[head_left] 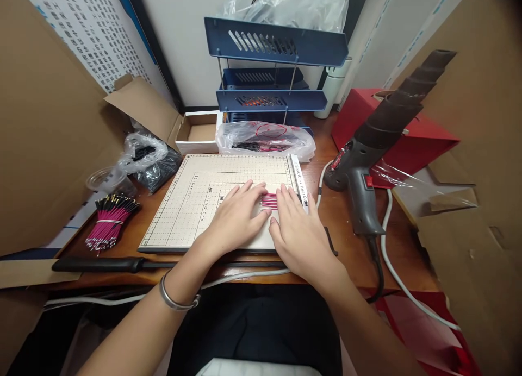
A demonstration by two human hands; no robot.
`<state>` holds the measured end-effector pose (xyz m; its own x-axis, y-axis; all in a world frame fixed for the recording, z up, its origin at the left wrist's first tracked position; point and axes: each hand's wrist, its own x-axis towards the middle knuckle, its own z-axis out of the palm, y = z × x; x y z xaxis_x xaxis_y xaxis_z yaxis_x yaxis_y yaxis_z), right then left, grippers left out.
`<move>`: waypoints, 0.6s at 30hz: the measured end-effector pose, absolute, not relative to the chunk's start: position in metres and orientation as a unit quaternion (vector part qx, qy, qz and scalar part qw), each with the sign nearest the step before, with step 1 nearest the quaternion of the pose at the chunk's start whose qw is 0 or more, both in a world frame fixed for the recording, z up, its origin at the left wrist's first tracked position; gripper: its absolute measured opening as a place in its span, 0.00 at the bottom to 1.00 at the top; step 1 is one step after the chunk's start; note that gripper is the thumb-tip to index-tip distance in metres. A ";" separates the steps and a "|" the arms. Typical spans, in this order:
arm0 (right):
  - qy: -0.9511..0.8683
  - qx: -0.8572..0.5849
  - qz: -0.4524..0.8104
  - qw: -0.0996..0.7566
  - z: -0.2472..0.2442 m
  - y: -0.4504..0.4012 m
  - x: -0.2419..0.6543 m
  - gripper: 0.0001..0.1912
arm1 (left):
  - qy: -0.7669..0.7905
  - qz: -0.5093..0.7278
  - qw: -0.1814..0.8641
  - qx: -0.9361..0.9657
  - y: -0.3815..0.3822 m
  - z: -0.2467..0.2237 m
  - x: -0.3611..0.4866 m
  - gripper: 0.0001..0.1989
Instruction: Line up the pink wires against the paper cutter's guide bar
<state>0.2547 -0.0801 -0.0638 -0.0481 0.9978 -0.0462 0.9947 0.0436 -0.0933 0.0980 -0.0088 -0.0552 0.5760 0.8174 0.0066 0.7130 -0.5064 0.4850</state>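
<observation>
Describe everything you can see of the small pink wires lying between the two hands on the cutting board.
The pink wires are a short row of thin magenta pieces, lying side by side and flat on the gridded cutting board, near its right ruler edge. They look plastic-coated. The left hand and the right hand lie flat on either side, their fingers touching and partly covering the wire ends, so the full length is hidden.

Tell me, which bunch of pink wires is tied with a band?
The bundle of pink wires at the desk's left edge; a pale band circles it. The pink wires between the left hand and right hand lie loose on the cutting board.
</observation>
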 end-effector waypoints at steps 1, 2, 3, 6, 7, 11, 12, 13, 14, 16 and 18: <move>-0.721 -0.692 0.049 0.007 -0.065 -0.080 0.254 0.37 | 0.447 0.124 0.220 0.858 -0.009 -0.056 0.098 0.24; -0.719 -0.693 0.048 0.001 -0.065 -0.080 0.253 0.37 | 0.450 0.130 0.219 0.856 -0.009 -0.057 0.099 0.23; -0.718 -0.694 0.047 -0.003 -0.065 -0.081 0.253 0.36 | 0.453 0.135 0.218 0.854 -0.009 -0.058 0.099 0.22; -0.716 -0.697 0.042 -0.008 -0.064 -0.082 0.252 0.36 | 0.462 0.148 0.215 0.847 -0.009 -0.060 0.102 0.20; -0.715 -0.697 0.040 -0.009 -0.064 -0.082 0.252 0.36 | 0.465 0.152 0.212 0.846 -0.008 -0.061 0.104 0.19; -0.717 -0.697 0.032 -0.008 -0.065 -0.082 0.252 0.36 | 0.470 0.167 0.191 0.845 -0.008 -0.063 0.108 0.15; -0.718 -0.695 0.030 -0.006 -0.066 -0.082 0.252 0.36 | 0.467 0.172 0.184 0.848 -0.011 -0.062 0.107 0.16; -0.720 -0.694 0.028 -0.003 -0.067 -0.083 0.253 0.36 | 0.462 0.182 0.175 0.850 -0.015 -0.062 0.105 0.18; -0.721 -0.693 0.027 0.002 -0.069 -0.083 0.253 0.36 | 0.455 0.201 0.165 0.852 -0.021 -0.061 0.100 0.19; -0.722 -0.692 0.025 0.017 -0.072 -0.083 0.255 0.36 | 0.443 0.266 0.140 0.844 -0.041 -0.061 0.085 0.20; -0.723 -0.689 0.023 0.050 -0.074 -0.083 0.257 0.35 | 0.424 0.347 0.123 0.827 -0.067 -0.063 0.062 0.15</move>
